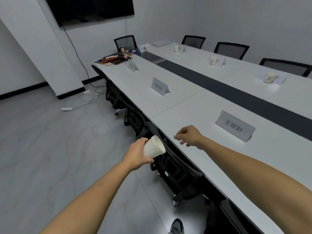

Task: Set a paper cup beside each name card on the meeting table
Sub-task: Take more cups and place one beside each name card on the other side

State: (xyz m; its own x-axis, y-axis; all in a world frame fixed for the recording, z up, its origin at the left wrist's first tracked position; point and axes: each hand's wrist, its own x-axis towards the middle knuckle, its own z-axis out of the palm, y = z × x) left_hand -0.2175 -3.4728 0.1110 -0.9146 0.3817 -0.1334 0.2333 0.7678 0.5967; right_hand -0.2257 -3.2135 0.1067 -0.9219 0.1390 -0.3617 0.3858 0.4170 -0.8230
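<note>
One stack of white paper cups [152, 147] is gripped in left hand [136, 154]; right hand [189, 135] beside it is held slack, empty. Three white folded name cards [234, 126] are counted in line beyond.

matt paper cups [153, 147], smooth table [194, 119]

Name cards [160, 86] run along the table's [194, 105] near edge, chairs [175, 168] tucked under it. Along the far edge, cups [213, 60] stand just beside more cards [222, 62], and cables [114, 60] sit at the far-left corner.
</note>
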